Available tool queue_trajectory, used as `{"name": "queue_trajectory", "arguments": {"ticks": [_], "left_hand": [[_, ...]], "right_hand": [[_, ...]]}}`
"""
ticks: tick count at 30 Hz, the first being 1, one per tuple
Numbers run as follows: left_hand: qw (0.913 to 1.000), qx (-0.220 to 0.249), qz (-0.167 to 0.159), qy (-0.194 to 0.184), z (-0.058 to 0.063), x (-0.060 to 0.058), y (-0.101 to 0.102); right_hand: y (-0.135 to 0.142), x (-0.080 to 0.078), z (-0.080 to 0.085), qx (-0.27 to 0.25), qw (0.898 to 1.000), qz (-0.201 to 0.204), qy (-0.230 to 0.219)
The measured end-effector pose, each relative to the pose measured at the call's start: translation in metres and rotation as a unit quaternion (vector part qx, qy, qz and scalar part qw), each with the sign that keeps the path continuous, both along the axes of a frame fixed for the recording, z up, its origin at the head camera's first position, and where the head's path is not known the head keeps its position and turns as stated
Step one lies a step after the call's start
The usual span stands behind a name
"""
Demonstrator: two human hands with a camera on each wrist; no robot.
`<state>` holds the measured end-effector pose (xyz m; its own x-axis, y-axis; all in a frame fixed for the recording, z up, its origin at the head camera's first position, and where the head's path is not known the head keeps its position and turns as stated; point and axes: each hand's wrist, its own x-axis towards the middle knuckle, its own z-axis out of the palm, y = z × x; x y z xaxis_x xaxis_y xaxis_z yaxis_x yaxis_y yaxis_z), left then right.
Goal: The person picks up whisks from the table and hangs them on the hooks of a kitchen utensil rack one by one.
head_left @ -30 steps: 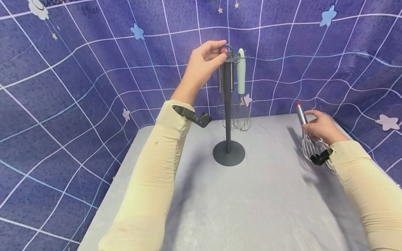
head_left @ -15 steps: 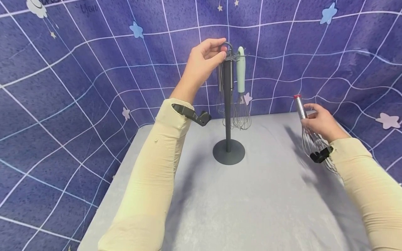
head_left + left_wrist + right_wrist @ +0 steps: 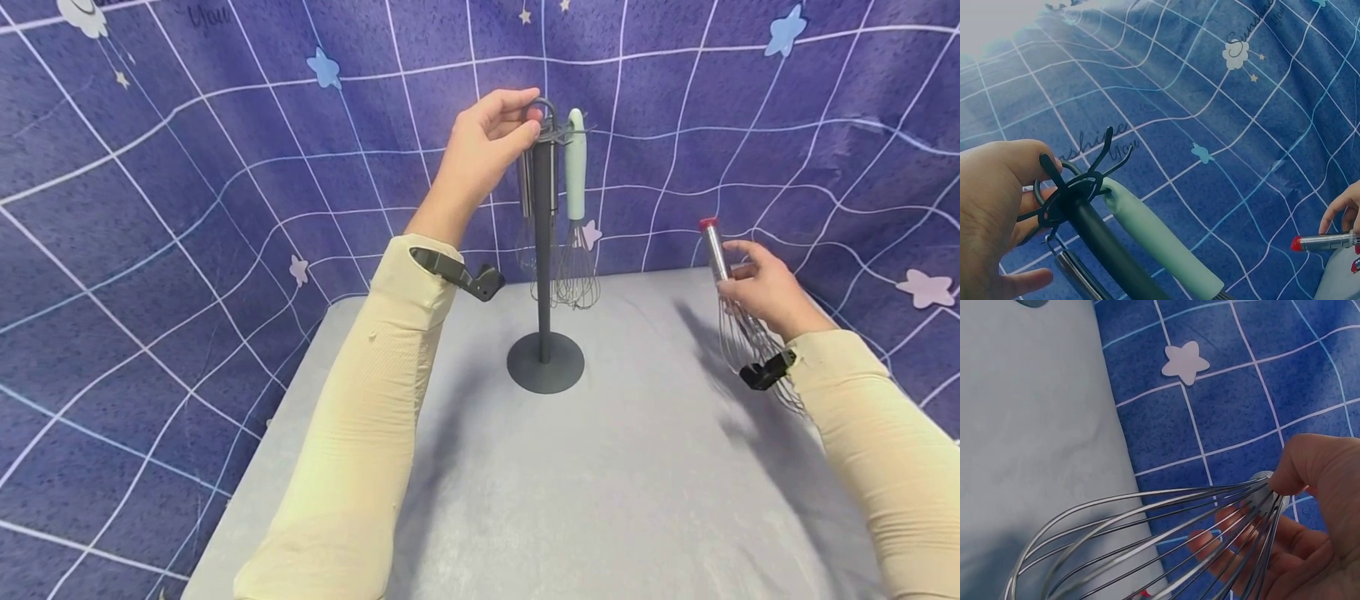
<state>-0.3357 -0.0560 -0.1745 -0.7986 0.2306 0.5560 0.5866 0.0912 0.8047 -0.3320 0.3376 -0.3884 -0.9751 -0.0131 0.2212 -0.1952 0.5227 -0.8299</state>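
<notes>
A dark grey utensil stand [image 3: 544,275] stands upright with its round base on the table. My left hand [image 3: 487,150] pinches the loop at its top, fingers and thumb around the loop in the left wrist view. From the stand's hooks hang a whisk with a mint-green handle [image 3: 576,175] and, partly behind the post, metal-handled whisks [image 3: 1082,275]. On the right, my right hand [image 3: 768,287] holds a steel whisk [image 3: 1135,531] where its handle meets the wires. The whisk's red-capped end [image 3: 708,223] points up and away, and its wires slant back under the wrist.
A pale grey cloth covers the table [image 3: 600,467]. Blue curtain [image 3: 225,167] with white grid lines and stars encloses the back and both sides, close behind the hanging whisks. Black wrist cameras [image 3: 480,282] sit on both cream sleeves.
My right hand has risen slightly and the whisk's red-capped end has lifted. The left hand keeps its hold on the stand's loop, and the hanging whisks stay put.
</notes>
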Motion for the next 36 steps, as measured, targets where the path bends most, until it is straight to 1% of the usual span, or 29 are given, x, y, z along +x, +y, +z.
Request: {"name": "queue_trajectory", "arguments": {"ticks": [4,11,17,24,36], "left_hand": [[1.0000,0.003,-0.003,0.001,0.001,0.000,0.000],[1.0000,0.000,-0.001,0.002,0.001,0.002,0.000],[1.0000,0.001,-0.001,-0.002,0.001,0.002,-0.001],[0.9999,-0.009,0.005,0.001,0.002,0.000,0.000],[0.9999,-0.013,0.006,0.004,0.001,0.002,0.000]], "right_hand": [[-0.003,0.002,0.004,-0.002,1.000,-0.002,0.004],[-0.005,0.003,0.008,0.015,1.000,-0.018,0.020],[-0.006,0.002,0.009,0.019,0.999,-0.024,0.018],[-0.008,0.003,0.012,0.005,0.999,-0.023,0.022],[-0.012,0.006,0.017,-0.020,0.999,-0.020,0.034]]}}
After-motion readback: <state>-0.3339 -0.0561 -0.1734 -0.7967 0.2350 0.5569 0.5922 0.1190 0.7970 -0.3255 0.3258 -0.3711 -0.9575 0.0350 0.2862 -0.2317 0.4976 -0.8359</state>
